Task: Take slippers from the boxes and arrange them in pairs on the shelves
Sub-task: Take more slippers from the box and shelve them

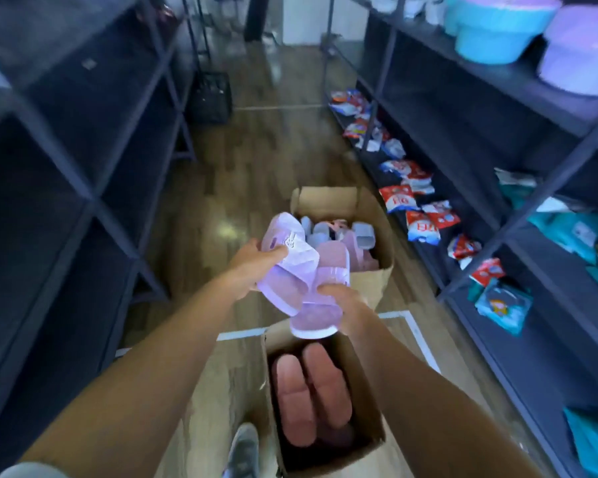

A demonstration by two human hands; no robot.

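Note:
I hold two lilac slippers above the boxes. My left hand grips the upper lilac slipper by its strap. The lower lilac slipper is held at its edge by my right hand. The two slippers overlap. Below them stands the near cardboard box with two pink slippers lying side by side. A far cardboard box on the floor holds several pink and pale blue slippers. Dark shelves on the left look bare.
Dark shelves on the right carry several packets on the lowest level and blue and lilac plastic tubs on top. A black crate stands far down the wooden aisle. My shoe is beside the near box.

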